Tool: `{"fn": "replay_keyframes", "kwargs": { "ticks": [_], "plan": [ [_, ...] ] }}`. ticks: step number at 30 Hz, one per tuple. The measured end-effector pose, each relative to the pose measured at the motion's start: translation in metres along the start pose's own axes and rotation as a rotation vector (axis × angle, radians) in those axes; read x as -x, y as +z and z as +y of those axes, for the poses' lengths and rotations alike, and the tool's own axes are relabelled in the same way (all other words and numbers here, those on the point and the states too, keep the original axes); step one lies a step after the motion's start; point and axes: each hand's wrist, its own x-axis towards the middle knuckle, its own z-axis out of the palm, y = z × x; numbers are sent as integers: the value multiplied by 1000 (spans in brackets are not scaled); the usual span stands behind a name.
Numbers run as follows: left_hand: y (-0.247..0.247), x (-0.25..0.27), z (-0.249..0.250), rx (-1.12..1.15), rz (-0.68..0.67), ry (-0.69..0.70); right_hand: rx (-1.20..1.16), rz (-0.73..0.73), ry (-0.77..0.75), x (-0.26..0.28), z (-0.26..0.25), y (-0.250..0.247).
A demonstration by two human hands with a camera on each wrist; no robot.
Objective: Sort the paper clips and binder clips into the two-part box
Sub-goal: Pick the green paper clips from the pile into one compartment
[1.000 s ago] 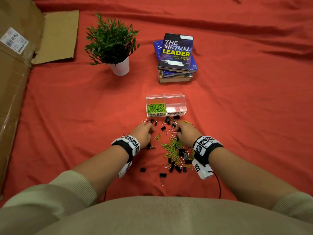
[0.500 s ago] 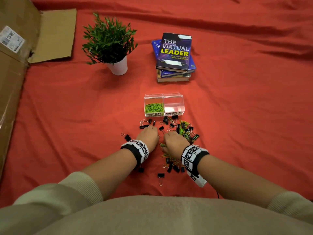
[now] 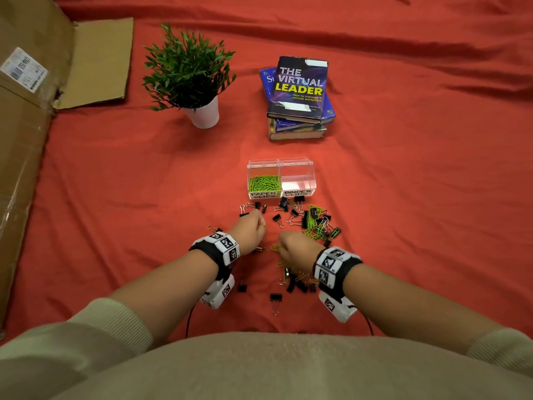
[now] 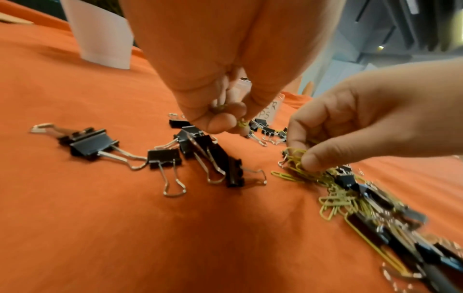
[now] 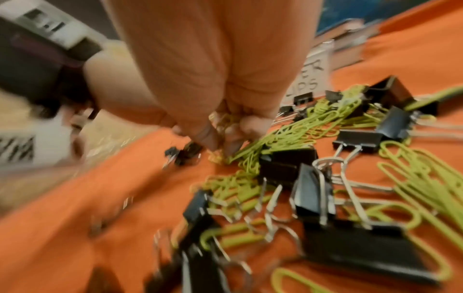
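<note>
A clear two-part box [image 3: 297, 164] stands on the red cloth. Its left part, labelled PAPER CLIPS, holds green paper clips [image 3: 264, 183]; the right part, labelled BINDER CLIPS, looks empty. Black binder clips [image 3: 292, 215] and green paper clips [image 3: 315, 226] lie mixed in front of it. My left hand [image 3: 261, 225] is curled, and a few green paper clips [image 4: 241, 123] show between its fingertips. My right hand [image 3: 281, 247], just beside it, pinches a bunch of green paper clips [image 4: 296, 158] at the pile's edge, low over the cloth.
A potted plant [image 3: 190, 79] and a stack of books [image 3: 300, 96] stand behind the box. A big cardboard box [image 3: 26, 140] lines the left side. More binder clips [image 3: 275, 298] lie near my body between the wrists.
My right hand has moved left and back toward my body, uncovering the mixed clips on the right. The left hand has barely shifted.
</note>
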Motion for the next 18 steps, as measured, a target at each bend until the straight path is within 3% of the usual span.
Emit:
{"fn": "replay_keyframes", "kwargs": {
  "ticks": [5, 8, 11, 18],
  "plan": [
    [0, -2, 0, 197, -23, -110, -630, -62, 208, 9, 22, -35],
    [6, 0, 5, 308, -87, -142, -1057, -122, 265, 14, 41, -47],
    [16, 4, 13, 327, -120, -155, -1326, -115, 297, 19, 52, -49],
    [35, 15, 21, -280, -130, 134, -1604, -157, 281, 27, 56, -40]
  ]
}}
